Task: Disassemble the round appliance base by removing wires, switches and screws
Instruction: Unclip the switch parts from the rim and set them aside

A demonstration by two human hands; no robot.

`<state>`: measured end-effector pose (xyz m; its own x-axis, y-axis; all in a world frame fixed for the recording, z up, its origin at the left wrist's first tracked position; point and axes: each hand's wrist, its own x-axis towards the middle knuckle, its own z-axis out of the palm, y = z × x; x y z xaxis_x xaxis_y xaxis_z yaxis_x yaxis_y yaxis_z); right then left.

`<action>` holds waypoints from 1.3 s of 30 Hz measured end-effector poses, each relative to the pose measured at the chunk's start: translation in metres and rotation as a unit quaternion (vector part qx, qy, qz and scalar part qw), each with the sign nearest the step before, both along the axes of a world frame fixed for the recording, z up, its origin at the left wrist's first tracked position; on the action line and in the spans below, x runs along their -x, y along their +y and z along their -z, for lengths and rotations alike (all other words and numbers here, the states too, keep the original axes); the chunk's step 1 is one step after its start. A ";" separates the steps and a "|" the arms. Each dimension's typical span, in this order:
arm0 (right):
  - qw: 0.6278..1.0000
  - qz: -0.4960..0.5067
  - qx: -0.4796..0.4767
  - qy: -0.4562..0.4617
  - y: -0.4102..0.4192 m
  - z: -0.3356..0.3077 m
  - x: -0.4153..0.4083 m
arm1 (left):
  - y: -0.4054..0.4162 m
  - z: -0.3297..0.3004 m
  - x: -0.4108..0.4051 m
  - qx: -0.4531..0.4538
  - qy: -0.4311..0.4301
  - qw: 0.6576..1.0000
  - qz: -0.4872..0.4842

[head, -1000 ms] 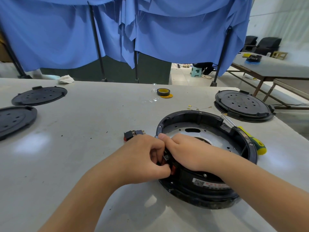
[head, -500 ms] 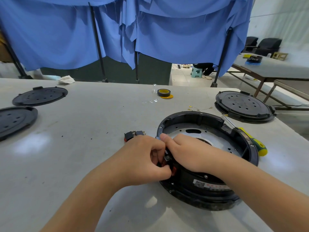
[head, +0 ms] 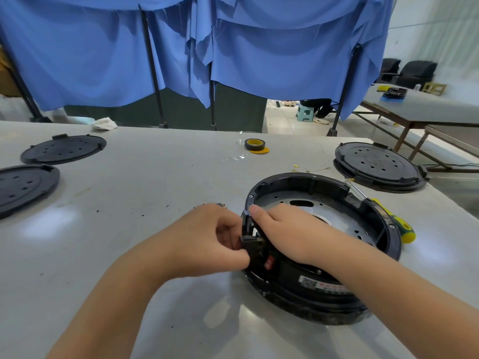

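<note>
The round black appliance base (head: 305,181) lies open side up on the grey table, with a metal plate inside. At its near-left rim a black switch (head: 255,248) with a red part sticks out of the wall. My left hand (head: 204,237) pinches that switch from outside the rim. My right hand (head: 290,233) reaches inside the base and presses on the same spot, thumb on the rim. A loose switch (head: 220,204) lies on the table behind my left hand, mostly hidden. A thin gold wire (head: 311,169) lies beyond the base.
A green-and-yellow screwdriver (head: 394,218) lies against the base's right side. A stack of black round covers (head: 378,164) sits at the far right; two more covers (head: 64,149) lie at the far left. A black tape roll (head: 254,145) stands at the back.
The switch has come further out of the base wall between my fingers. The loose switch on the table is now mostly hidden behind my left hand.
</note>
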<state>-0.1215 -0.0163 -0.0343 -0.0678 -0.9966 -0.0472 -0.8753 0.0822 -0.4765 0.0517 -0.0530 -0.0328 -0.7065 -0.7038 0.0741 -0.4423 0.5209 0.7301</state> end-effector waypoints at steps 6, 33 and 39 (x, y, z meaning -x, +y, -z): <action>1.000 0.007 -0.015 -0.016 0.000 -0.001 0.001 | -0.024 -0.009 -0.026 -0.086 0.039 0.993 -0.066; 1.000 -0.008 -0.016 -0.004 0.006 -0.008 -0.004 | -0.054 0.037 -0.020 0.138 -0.019 0.953 -0.270; 1.000 -0.013 0.005 0.024 0.002 -0.005 -0.003 | -0.007 0.007 0.002 0.046 -0.005 0.997 -0.058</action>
<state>-0.1184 -0.0147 -0.0295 -0.0434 -0.9985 -0.0335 -0.8993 0.0536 -0.4340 0.0498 -0.0604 -0.0397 -0.6212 -0.7718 0.1358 -0.5106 0.5301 0.6769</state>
